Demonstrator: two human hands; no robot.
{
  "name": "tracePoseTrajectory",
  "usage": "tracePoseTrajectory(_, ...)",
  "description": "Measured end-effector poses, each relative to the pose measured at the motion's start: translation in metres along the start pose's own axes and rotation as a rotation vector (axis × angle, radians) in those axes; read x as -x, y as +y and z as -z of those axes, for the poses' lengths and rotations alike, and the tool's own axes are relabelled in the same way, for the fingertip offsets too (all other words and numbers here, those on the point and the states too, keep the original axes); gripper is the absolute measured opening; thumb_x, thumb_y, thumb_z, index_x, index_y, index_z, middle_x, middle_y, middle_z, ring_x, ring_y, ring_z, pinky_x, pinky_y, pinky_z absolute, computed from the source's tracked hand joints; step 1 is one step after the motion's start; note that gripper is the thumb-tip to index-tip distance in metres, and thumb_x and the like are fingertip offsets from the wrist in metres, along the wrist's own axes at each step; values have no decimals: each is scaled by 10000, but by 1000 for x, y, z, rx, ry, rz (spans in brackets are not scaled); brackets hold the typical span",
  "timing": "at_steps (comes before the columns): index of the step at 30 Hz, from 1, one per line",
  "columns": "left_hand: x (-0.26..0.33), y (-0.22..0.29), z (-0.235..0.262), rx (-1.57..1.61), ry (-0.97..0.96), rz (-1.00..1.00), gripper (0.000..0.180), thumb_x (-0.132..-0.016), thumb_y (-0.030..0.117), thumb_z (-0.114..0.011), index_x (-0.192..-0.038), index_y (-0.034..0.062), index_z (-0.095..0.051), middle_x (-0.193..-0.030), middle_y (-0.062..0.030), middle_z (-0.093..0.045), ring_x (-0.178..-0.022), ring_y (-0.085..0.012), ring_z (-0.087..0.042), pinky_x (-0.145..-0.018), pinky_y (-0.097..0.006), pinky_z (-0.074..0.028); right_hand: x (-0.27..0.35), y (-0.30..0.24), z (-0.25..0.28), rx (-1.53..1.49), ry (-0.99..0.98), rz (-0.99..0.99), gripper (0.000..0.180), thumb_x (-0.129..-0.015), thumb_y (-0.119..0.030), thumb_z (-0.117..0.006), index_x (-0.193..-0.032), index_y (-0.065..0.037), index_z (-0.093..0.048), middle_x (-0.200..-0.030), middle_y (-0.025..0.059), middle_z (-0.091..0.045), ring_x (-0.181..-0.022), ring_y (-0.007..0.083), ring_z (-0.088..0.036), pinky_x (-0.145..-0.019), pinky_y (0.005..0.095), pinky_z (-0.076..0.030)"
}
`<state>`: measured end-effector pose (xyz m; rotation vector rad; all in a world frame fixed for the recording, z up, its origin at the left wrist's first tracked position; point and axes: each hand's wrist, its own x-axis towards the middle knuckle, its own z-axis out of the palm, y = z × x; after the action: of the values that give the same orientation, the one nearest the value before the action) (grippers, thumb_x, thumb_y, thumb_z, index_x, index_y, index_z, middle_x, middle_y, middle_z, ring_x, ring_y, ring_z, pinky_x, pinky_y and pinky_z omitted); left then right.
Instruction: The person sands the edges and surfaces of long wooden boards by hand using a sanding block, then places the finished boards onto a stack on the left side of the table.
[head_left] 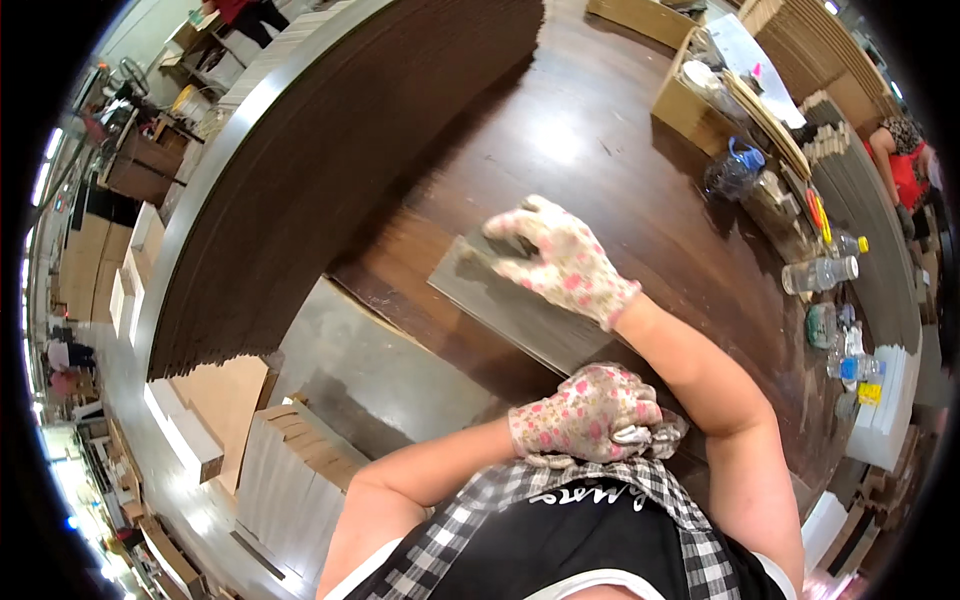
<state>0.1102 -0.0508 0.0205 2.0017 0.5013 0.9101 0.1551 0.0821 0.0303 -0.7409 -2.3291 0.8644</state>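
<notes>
On the left, a long bank of tightly packed dark panels (330,190) was seen. Beside it, closer to the body, a wide grey sheet (375,350) was laid flat. At the centre, a narrower grey panel (535,315) was set slantwise on the brown desk (620,190), its nearer end partly hidden. Over its far end, the right hand (570,258), in a flowered glove, was held with thumb and fingers curved and well parted; whether the surface was touched could not be told. Nearer the chest, the left hand (590,412), gloved alike, was curled inward; whether anything was gripped in it could not be told. For good handling, it was judged, light and even pressure was called for, with the panel's corners kept off the neighbouring sheet and both elbows held in. At the far right, plastic bottles (818,275) were lined along the desk's edge.
</notes>
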Motion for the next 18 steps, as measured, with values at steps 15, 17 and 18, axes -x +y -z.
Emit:
tracePoseTrajectory(15, -56, -13, 89, -848, 237, 185, 608, -799, 364, -828, -1260, 25, -622, -1242, -166, -635, -1171, -377, -589, -999, -486, -461, 257, -40, 125, -111, 515, -524, 363, -773, -60, -809, -1116, -19, -701, -1075, 56, -619, -1015, 169, -615, -879, 299, -507)
tracePoseTrajectory(17, -60, -14, 92, -1077, 302, 160, 731, -840, 459, -770, -1386, 35, -534, -1348, -181, -589, -1285, -443, -508, -1096, -537, -365, 247, -52, 115, -11, 534, -569, 358, -765, -58, -802, -1111, -39, -709, -1035, 89, -648, -941, 199, -645, -824, 314, -532)
tracePoseTrajectory(18, -55, -15, 95, -1064, 342, 181, 781, -850, 474, -753, -1441, 33, -493, -1404, -187, -554, -1328, -475, -462, -1133, -557, -317, 244, -53, 110, 94, 536, -544, 356, -762, -64, -804, -1106, -47, -714, -1019, 104, -657, -913, 213, -655, -804, 322, -540)
